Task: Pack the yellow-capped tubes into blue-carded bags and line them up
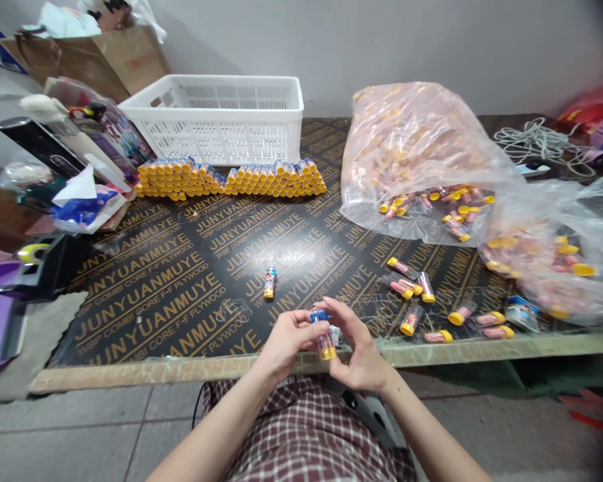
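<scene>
Over the table's front edge, my left hand (285, 340) pinches a small clear plastic tube (325, 343) with a yellow cap at its lower end and a blue band at its upper end. My right hand (359, 348) curls around the other side of it, fingertips at the blue top and thumb by the yellow cap. Something pale and shiny shows by the right fingers, too small to name. A labelled tube (270, 282) in blue and yellow stands alone on the table beyond my left hand. Loose tubes (411, 320) with yellow caps and pinkish contents lie to the right.
Stacked labelled tubes (231, 179) line the front of a white plastic basket (221, 134). Large clear bags (417, 127) of tubes lie at the right, near a blue-and-white roll (522, 312) and a coiled cable (543, 144). A purple dustpan (0, 314) is at the left.
</scene>
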Motion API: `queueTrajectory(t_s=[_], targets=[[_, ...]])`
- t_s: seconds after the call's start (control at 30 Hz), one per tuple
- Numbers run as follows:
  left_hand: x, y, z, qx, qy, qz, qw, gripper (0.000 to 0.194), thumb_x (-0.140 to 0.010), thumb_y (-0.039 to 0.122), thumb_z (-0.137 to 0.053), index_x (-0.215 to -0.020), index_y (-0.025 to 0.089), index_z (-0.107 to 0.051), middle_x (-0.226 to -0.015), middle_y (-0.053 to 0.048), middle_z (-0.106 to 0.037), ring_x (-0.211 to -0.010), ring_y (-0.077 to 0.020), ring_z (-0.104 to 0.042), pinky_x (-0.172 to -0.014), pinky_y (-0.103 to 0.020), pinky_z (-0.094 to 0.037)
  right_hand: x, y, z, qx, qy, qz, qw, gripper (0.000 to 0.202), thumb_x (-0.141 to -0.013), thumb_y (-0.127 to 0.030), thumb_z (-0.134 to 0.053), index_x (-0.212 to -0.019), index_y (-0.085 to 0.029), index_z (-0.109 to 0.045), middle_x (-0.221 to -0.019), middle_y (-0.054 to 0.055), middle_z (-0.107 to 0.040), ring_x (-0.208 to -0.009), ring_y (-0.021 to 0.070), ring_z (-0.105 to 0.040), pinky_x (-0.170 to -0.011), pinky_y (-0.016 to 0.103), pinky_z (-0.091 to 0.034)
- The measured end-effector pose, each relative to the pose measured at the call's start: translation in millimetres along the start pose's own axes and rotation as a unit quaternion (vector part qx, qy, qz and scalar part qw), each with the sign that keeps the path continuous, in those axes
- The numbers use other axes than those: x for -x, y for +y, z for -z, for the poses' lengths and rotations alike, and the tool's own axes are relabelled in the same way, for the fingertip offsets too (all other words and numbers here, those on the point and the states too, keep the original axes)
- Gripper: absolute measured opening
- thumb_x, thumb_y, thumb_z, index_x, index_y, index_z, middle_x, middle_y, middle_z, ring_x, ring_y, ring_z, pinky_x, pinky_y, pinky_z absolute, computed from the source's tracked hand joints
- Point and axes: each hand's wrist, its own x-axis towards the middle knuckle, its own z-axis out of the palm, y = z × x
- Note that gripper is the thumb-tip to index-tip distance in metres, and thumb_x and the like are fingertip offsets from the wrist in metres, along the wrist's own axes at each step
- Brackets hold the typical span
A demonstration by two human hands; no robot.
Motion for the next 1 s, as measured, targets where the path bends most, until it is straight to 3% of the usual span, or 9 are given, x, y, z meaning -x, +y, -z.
queueTrajectory(t_s=[0.4,0.53,0.6,0.63,0.67,0.7,0.77,0.87,1.0], targets=[[0.9,0.8,-4.0,0.010,0.005,-0.006,1.000,0.045,-0.053,0.037,-0.083,-0.084,0.009,-0.069,-0.071,-0.006,-0.068,-0.059,-0.0123,-0.060,-0.058,-0.023,-0.046,-1.7,0.1,-5.2,-0.037,0.017,-0.005,0.999,0.087,-0.060,-0.006,-0.050,-0.141,-0.025,-0.024,-0.136,0.010,-0.044,-0.123,0.0261,-0.048,-0.103,0.043,-0.042],[-11.0,20.5,14.2,-0.079,0.053,-0.052,0.994,0.041,-0.053,0.042,-0.081,-0.077,0.011,-0.067,-0.067,-0.006,-0.067,-0.055,-0.0136,-0.059,-0.055,-0.024,-0.045,-4.5,-0.6,-2.8,-0.035,0.014,-0.007,0.999,0.089,-0.067,-0.011,-0.055,-0.145,-0.027,-0.015,-0.149,0.010,-0.026,-0.130,0.0271,-0.039,-0.107,0.045,-0.037],[-19.3,41.4,34.1,-0.226,0.148,-0.121,0.955,0.038,-0.056,0.044,-0.078,-0.073,0.013,-0.065,-0.062,-0.004,-0.066,-0.053,-0.0143,-0.058,-0.053,-0.024,-0.043,-3.7,0.1,2.2,-0.015,0.027,-0.014,0.999,0.089,-0.071,-0.015,-0.058,-0.146,-0.027,-0.011,-0.151,0.009,-0.018,-0.131,0.0271,-0.036,-0.107,0.046,-0.036],[-23.7,52.7,45.3,-0.318,0.206,-0.152,0.913,0.036,-0.059,0.044,-0.076,-0.073,0.013,-0.064,-0.059,-0.003,-0.064,-0.053,-0.0145,-0.057,-0.053,-0.024,-0.041,-2.4,1.2,5.5,0.003,0.037,-0.023,0.999,0.087,-0.073,-0.016,-0.058,-0.146,-0.027,-0.012,-0.150,0.009,-0.020,-0.131,0.0265,-0.037,-0.107,0.045,-0.036],[-28.2,63.2,56.4,-0.423,0.267,-0.176,0.848,0.036,-0.060,0.044,-0.075,-0.078,0.014,-0.064,-0.059,-0.001,-0.063,-0.054,-0.0148,-0.056,-0.055,-0.024,-0.040,-0.5,2.9,9.1,0.026,0.047,-0.036,0.998,0.082,-0.075,-0.016,-0.057,-0.145,-0.027,-0.016,-0.149,0.009,-0.024,-0.131,0.0256,-0.037,-0.106,0.045,-0.036],[-33.2,72.3,66.7,-0.525,0.289,-0.187,0.779,0.037,-0.064,0.046,-0.071,-0.084,0.015,-0.064,-0.062,0.000,-0.062,-0.060,-0.0156,-0.057,-0.058,-0.024,-0.039,1.9,5.4,13.1,0.056,0.058,-0.050,0.996,0.076,-0.077,-0.016,-0.056,-0.144,-0.026,-0.022,-0.146,0.009,-0.030,-0.130,0.0247,-0.038,-0.106,0.044,-0.037],[-44.2,84.2,83.2,-0.578,0.287,-0.174,0.744,0.038,-0.062,0.046,-0.073,-0.082,0.016,-0.063,-0.056,0.001,-0.057,-0.060,-0.0184,-0.056,-0.059,-0.026,-0.036,8.0,12.8,22.7,0.141,0.083,-0.078,0.983,0.057,-0.080,-0.018,-0.053,-0.135,-0.025,-0.040,-0.138,0.008,-0.041,-0.127,0.0227,-0.042,-0.104,0.041,-0.039],[-59.9,87.8,95.2,-0.628,0.244,-0.139,0.726,0.041,-0.060,0.053,-0.072,-0.079,0.017,-0.061,-0.056,-0.003,-0.059,-0.064,-0.0227,-0.057,-0.060,-0.028,-0.035,20.0,26.6,43.5,0.293,0.150,-0.126,0.936,0.032,-0.084,-0.023,-0.051,-0.115,-0.021,-0.060,-0.120,0.009,-0.055,-0.112,0.0208,-0.053,-0.096,0.036,-0.044],[-63.6,83.6,93.4,-0.683,0.257,-0.123,0.672,0.048,-0.070,0.060,-0.060,-0.092,0.018,-0.060,-0.065,-0.009,-0.065,-0.071,-0.0274,-0.061,-0.062,-0.030,-0.036,40.4,38.9,79.6,0.400,0.243,-0.195,0.862,0.034,-0.083,-0.037,-0.055,-0.107,-0.015,-0.064,-0.099,0.014,-0.060,-0.098,0.0299,-0.053,-0.088,0.050,-0.039]])
